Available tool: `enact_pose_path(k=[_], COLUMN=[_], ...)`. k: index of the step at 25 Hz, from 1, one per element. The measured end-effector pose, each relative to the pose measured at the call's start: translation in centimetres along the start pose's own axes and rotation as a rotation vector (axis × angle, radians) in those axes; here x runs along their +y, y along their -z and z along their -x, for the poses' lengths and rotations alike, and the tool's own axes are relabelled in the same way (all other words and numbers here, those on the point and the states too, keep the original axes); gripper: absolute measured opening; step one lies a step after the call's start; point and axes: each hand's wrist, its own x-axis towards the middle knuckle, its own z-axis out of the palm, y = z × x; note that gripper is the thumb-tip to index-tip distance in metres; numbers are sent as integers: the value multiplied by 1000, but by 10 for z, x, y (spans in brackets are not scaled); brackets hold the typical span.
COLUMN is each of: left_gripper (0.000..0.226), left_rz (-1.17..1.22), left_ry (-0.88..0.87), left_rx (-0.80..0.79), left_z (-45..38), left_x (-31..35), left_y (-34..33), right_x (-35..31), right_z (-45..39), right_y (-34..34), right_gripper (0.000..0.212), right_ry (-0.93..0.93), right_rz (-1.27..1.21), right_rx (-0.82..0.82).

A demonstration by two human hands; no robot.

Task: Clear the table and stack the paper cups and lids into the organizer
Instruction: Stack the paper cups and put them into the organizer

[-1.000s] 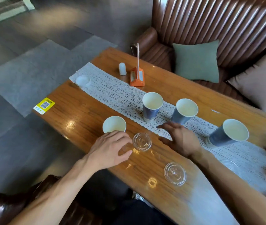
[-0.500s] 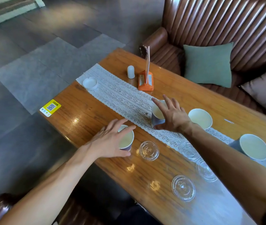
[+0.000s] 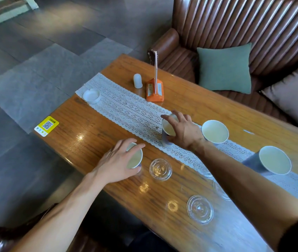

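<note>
While the left hand (image 3: 116, 163) curls its fingers (image 3: 137, 146) round the rim of a paper cup (image 3: 134, 159) standing on the bare wood near the front edge of the tabletop (image 3: 93, 142), the right hand (image 3: 182, 130) wraps round a second paper cup (image 3: 168, 127) that stands on the white lace runner (image 3: 126, 110), thumb toward the left of the rim and fingers draped over its far side. Both cups are upright and open at the top, with pale insides and blue-grey walls. Just to the right of the right hand stands a third cup (image 3: 215, 131) on the runner, and further right a fourth cup (image 3: 271, 163), well apart from the others. A clear plastic lid (image 3: 160, 169) lies flat on the wood just beside the left-hand cup, and another clear lid (image 3: 200, 209) lies nearer the person; two more lids are partly hidden under the right forearm. At the far end of the runner sits a white ashtray (image 3: 91, 95); beyond it stand a small white shaker (image 3: 137, 80) and an orange holder (image 3: 155, 90) with a thin upright sign. A yellow QR sticker (image 3: 46, 126) marks the table's left corner. Behind, a brown leather sofa (image 3: 235, 20) carries a green cushion (image 3: 224, 68).
</note>
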Motion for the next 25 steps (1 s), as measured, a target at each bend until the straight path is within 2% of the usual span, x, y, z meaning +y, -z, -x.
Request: enact_pose_path(k=[6,11,15,18,22,25], left_gripper=[76,73,72,70,71,70], left_rz=[124,245,268,312,337,321], left_ry=[-75,-261,-375,-453,-516,-577], left_rx=[171,180,119,76,65,93], left_z=[10,4,-1,-1,3,8], left_x=[22,79,139,188,238,267], left_y=[20,14,-4,-14,-16,-3], right_x=[5,39,65,78,87,93], right_z=[114,247,325,362,383,388], right_y=[23,14,-12,-32,-46,-53], right_gripper=[70,68,72,81,82,86], right_ry=[-40,-299,-505,-576,-569,-553], right_rz=[-138,-174,-170,-127,-163,-281], right_rx=[191,323,341,306,271,354])
